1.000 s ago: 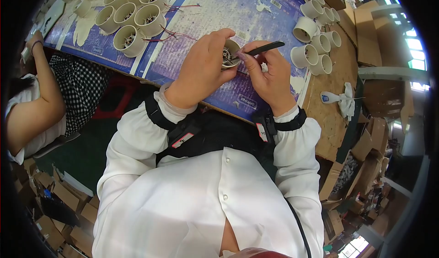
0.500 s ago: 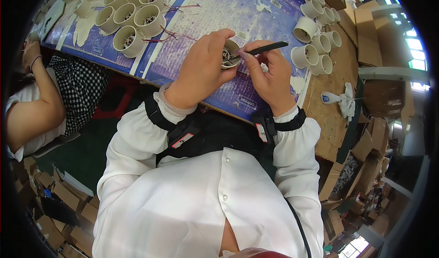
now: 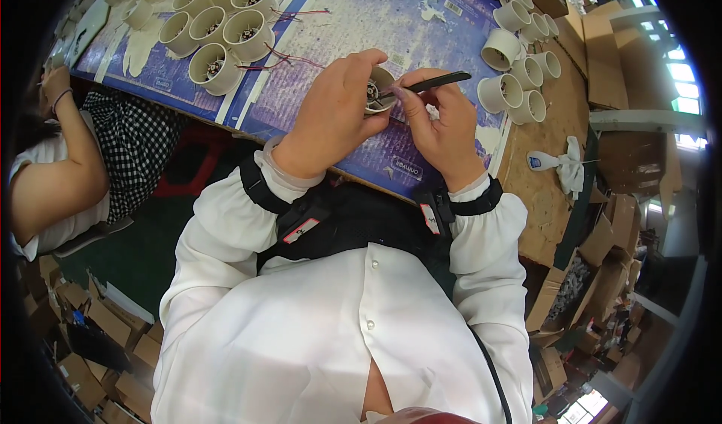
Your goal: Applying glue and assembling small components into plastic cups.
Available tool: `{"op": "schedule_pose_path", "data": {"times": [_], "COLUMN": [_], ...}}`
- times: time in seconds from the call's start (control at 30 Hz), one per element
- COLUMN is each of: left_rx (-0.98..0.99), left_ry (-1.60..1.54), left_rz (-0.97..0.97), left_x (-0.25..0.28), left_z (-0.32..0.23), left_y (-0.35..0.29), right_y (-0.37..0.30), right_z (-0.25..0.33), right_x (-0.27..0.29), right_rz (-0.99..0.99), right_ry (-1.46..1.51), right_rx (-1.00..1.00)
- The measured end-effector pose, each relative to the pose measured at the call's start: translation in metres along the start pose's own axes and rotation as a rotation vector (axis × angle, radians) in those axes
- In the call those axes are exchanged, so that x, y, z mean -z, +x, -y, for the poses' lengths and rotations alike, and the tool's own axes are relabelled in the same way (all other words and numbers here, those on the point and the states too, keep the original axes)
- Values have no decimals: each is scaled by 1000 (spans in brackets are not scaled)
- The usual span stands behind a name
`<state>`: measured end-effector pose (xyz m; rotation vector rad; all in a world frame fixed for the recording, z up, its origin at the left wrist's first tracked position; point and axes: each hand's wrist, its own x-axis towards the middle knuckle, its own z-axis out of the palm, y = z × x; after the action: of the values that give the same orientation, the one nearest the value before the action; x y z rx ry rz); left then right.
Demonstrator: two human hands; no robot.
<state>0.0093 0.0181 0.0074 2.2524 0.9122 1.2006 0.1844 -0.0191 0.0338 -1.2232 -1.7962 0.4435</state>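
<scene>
My left hand (image 3: 325,123) is wrapped round a cream cup-shaped housing (image 3: 383,76) and tilts its mouth toward me. Inside the housing sits a small round metal-and-dark part (image 3: 372,91), partly covered by my fingers. Black tweezers (image 3: 445,80) are pinched between the thumb and fingers of my right hand (image 3: 442,123). Their tip reaches into the housing beside the metal part; exactly what it touches is too small to make out. A small white scrap (image 3: 432,112) shows by my right fingers.
Several similar housings (image 3: 214,78) with parts inside stand at the left, their red and dark wires (image 3: 289,57) trailing onto the blue-covered table (image 3: 342,29). More housings (image 3: 500,93) stand at the right, near a white bottle (image 3: 540,161) and cloth. A co-worker (image 3: 64,153) sits at the left.
The tweezers and my right hand have shifted very slightly, with the handle end a little lower. The housing stays almost in place in my left hand.
</scene>
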Motion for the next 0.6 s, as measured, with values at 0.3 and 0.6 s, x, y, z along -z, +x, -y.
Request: {"op": "schedule_pose_path", "data": {"times": [0.3, 0.6], "left_rx": [17, 29], "left_ry": [-4, 3], "left_rz": [5, 4], "left_x": [0, 0], "left_z": [0, 0], "left_y": [0, -2], "right_y": [1, 1], "right_z": [0, 3], "right_x": [0, -1], "right_rz": [-6, 25], "right_ry": [37, -11], "right_rx": [5, 13]}}
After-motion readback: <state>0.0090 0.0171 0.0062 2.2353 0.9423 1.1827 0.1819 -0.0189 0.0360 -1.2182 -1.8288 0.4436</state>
